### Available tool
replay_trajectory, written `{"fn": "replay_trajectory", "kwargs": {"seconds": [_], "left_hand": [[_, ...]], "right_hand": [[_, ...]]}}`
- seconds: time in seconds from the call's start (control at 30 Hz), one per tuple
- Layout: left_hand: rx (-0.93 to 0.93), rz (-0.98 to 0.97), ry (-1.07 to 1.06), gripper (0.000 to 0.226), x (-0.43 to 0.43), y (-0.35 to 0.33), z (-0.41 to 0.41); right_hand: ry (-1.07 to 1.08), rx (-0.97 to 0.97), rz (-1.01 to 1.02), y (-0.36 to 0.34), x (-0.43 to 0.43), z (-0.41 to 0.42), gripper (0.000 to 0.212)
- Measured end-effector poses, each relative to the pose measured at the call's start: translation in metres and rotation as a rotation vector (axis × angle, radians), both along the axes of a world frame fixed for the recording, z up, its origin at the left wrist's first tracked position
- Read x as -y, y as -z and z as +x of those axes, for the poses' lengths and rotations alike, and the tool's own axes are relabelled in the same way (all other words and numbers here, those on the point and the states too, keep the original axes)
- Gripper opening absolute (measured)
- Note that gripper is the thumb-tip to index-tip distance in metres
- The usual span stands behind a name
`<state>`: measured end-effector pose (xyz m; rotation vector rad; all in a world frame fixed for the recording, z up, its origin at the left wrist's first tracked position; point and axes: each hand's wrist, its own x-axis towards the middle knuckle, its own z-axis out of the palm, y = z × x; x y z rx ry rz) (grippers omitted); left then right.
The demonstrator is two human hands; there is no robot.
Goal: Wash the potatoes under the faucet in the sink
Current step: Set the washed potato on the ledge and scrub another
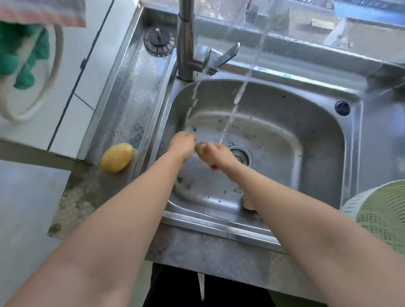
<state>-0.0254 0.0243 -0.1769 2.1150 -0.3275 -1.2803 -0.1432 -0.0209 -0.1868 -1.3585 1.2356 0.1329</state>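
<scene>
Both hands meet over the middle of the sink [348, 144], just left of the drain [239, 154]. The left hand [182, 144] and right hand [216, 155] close together on one brownish potato [200, 148], of which only a small patch shows between them; the fingers [190, 136] of the left hand curl over its top, and those of the right wrap it from the other side. The hands are blurred, so the exact grip of each finger cannot be made out.

Water [230, 117] falls from the top of the frame in a thin stream and lands just above the right hand, close to the potato. A second, fainter stream falls left of it, near the faucet [186, 35], whose column rises at upper centre with its lever [225, 55] beside it.

A clean yellow potato [117, 157] lies on the steel ledge left of the basin, well apart from the hands. Another dirty potato [248, 202] lies in the basin's lower right corner, partly hidden by the right forearm. Dark specks of dirt dot the basin floor.

A pale green colander [383, 212] sits at the right edge. A sink strainer [159, 40] rests on the ledge at upper left, beside the faucet base.
</scene>
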Motion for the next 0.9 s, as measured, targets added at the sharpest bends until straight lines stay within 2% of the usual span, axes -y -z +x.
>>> {"fn": "replay_trajectory", "kwargs": {"seconds": [0.07,0.13,0.2,0.3,0.4,0.47,0.53,0.6,0.63,0.7,0.77,0.83,0.9], "left_hand": [[-0.117,-0.047,-0.077,0.030,0.004,-0.021,-0.008],[-0.280,-0.140,-0.138,0.036,0.007,-0.040,-0.018],[-0.345,-0.280,-0.184,0.038,0.009,-0.050,-0.031],[-0.232,-0.394,-0.333,0.026,0.015,-0.058,-0.045],[-0.069,-0.312,-0.531,0.016,0.026,-0.065,-0.051],[-0.038,-0.267,-0.647,0.014,0.033,-0.074,-0.050],[-0.048,-0.277,-0.637,0.023,0.035,-0.080,-0.050],[-0.075,-0.338,-0.501,0.022,0.035,-0.082,-0.053],[-0.132,-0.379,-0.429,0.016,0.035,-0.083,-0.055],[-0.242,-0.426,-0.368,0.023,0.038,-0.082,-0.057],[-0.193,-0.382,-0.435,0.021,0.044,-0.086,-0.050],[-0.110,-0.314,-0.544,0.022,0.050,-0.090,-0.041],[-0.146,-0.332,-0.537,0.026,0.053,-0.093,-0.040]], "right_hand": [[0.129,0.052,0.059,-0.020,0.015,-0.001,0.036],[0.187,0.073,0.088,-0.039,0.024,-0.001,0.043],[0.231,0.098,0.109,-0.053,0.028,0.000,0.047],[0.209,0.087,0.041,-0.069,0.034,0.002,0.053],[0.158,0.141,0.015,-0.077,0.029,0.005,0.068],[0.125,0.191,-0.005,-0.083,0.022,0.004,0.072],[0.180,0.209,-0.044,-0.090,0.021,0.001,0.056],[0.230,0.144,-0.146,-0.090,0.030,0.005,0.040],[0.208,0.085,-0.218,-0.090,0.035,0.006,0.037],[0.165,0.083,-0.278,-0.090,0.040,0.010,0.039],[0.186,0.219,-0.175,-0.096,0.033,0.010,0.044],[0.172,0.350,-0.039,-0.104,0.025,0.006,0.039],[0.187,0.377,-0.015,-0.108,0.024,0.004,0.038]]}}
